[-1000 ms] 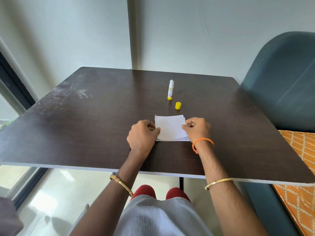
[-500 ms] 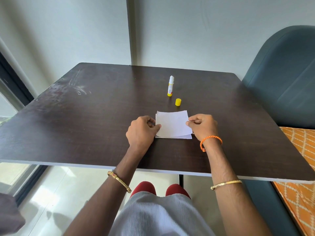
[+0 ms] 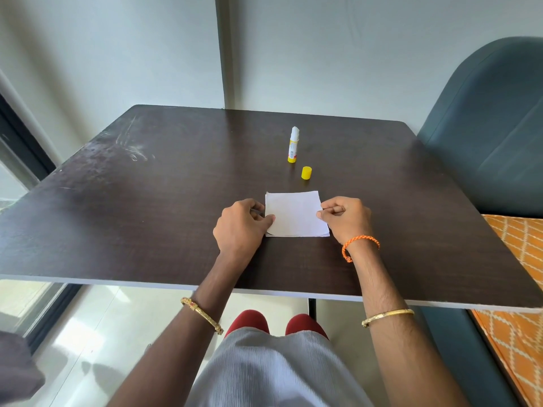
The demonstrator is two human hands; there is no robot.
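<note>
A folded white paper square (image 3: 294,213) lies flat on the dark wooden table (image 3: 147,215), near its front edge. My left hand (image 3: 241,226) sits at the paper's left edge with curled fingers, its thumb tip pinching that edge. My right hand (image 3: 346,217) is at the right edge, fingers curled, thumb and forefinger pinching the paper. Beyond the paper an uncapped glue stick (image 3: 293,144) stands upright, white with a yellow base. Its yellow cap (image 3: 306,173) stands on the table just in front of it.
A dark teal padded seat back (image 3: 493,127) rises at the right, with an orange patterned cushion (image 3: 517,245) beside the table edge. A wall stands behind the table and a window frame (image 3: 20,136) runs along the left.
My right hand has slid from on top of the paper out to its right edge. The left hand has stayed at the left edge. The paper shows more of its face.
</note>
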